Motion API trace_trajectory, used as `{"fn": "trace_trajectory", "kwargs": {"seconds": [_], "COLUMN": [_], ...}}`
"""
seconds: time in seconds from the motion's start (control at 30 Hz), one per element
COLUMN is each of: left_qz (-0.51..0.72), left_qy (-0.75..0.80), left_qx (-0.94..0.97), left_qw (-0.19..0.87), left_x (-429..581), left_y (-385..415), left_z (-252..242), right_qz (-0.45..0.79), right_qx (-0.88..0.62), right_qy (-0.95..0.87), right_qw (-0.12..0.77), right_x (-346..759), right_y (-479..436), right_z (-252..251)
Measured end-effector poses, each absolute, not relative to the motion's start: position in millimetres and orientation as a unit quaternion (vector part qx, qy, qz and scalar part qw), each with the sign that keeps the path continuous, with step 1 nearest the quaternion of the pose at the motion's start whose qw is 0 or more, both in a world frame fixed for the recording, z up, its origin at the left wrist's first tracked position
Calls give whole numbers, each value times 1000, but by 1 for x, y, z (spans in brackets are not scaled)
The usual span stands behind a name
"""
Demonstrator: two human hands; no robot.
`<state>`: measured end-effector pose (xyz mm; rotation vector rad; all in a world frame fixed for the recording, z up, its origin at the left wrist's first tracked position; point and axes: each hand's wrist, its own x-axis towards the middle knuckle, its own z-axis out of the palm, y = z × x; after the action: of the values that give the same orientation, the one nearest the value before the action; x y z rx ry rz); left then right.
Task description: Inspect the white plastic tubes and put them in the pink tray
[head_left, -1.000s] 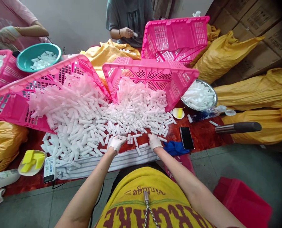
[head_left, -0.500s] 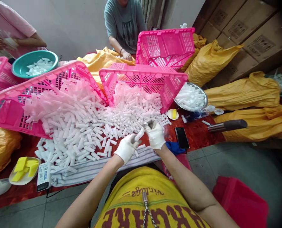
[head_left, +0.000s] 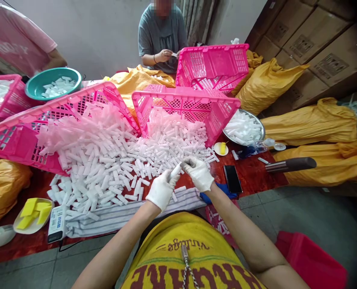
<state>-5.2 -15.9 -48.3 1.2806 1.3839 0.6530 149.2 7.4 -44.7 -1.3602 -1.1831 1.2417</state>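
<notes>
Between the thumb and fingers of my left hand (head_left: 161,190), in a white glove, is a small white tube-like piece (head_left: 175,171), tilted up to the right. My right hand (head_left: 200,175), gloved too with greyish fingertips, pinches at the far end of the same piece. Whether the right fingers hold anything else is hidden. Just beyond both hands spreads a large heap of similar white pieces (head_left: 90,172) on the red table (head_left: 250,172). Below my hands lies a striped towel (head_left: 112,218) along the table's front edge.
Two pink baskets (head_left: 186,94) lie tipped behind the heap. A metal bowl (head_left: 243,141), black phone (head_left: 232,178) and dark-handled tool (head_left: 291,165) are at right. A plate with yellow sponges (head_left: 32,228) is at left. Two people sit opposite; yellow sacks (head_left: 271,84) line the right.
Both hands stay together at the white piece, the right fingers now closer over its far end. The view has shifted slightly. The person opposite has raised their hands, holding a small white piece.
</notes>
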Motion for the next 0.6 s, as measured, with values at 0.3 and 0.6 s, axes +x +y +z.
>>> {"fn": "trace_trajectory", "kwargs": {"seconds": [0.3,0.6], "left_qz": [133,-33], "left_qy": [348,691], "left_qx": [336,590], "left_qw": [865,416], "left_x": [-18,-58], "left_y": [-10,16], "left_z": [-46,-152], "right_qz": [570,386], "right_qx": [-494,-817], "right_qy": [-540,-429], "right_qw": [373,24], "right_x": [160,272], "right_y": [-17,-78], "right_z": [-38,-131]}}
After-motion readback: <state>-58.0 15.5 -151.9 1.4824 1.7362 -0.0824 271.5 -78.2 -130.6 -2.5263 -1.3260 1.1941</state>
